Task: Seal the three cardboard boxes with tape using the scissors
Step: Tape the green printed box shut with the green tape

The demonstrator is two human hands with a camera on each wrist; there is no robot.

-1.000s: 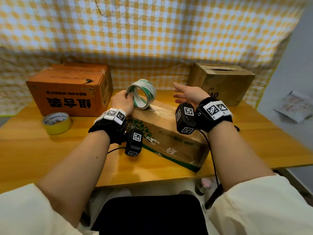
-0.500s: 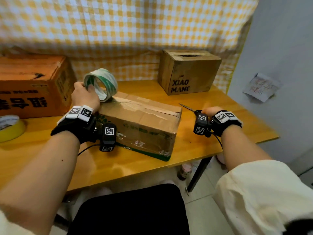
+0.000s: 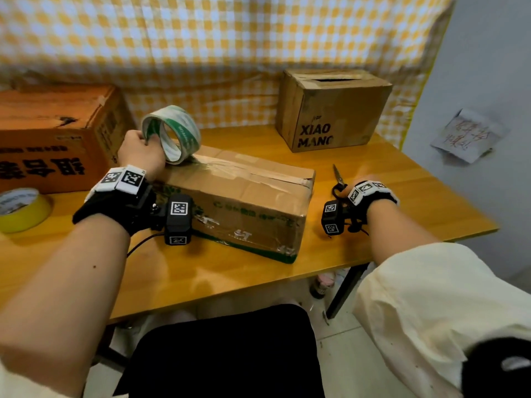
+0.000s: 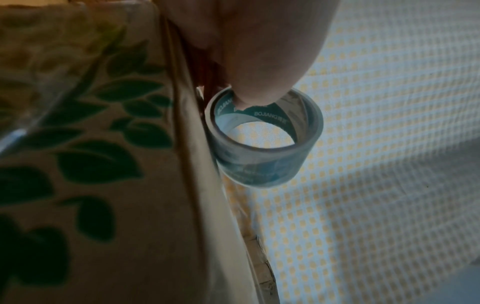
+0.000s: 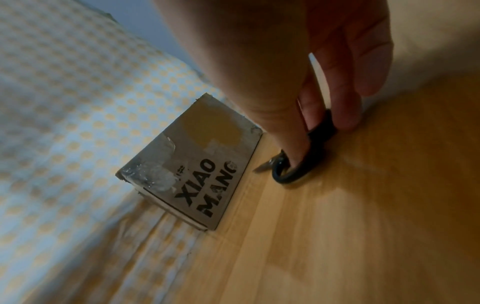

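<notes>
Mid-seal on green-print box at table centre: L hand clamped on tape roll at box's far-left top edge, strip laid along seam. R hand fingers hooked into scissors handles on table beside box. Next, prob: lift scissors, bring to roll, snip taut strip w/o slack.

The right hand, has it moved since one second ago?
Yes. The right hand left the air above the middle box and went down to the table on its right, where it grips the scissors.
</notes>
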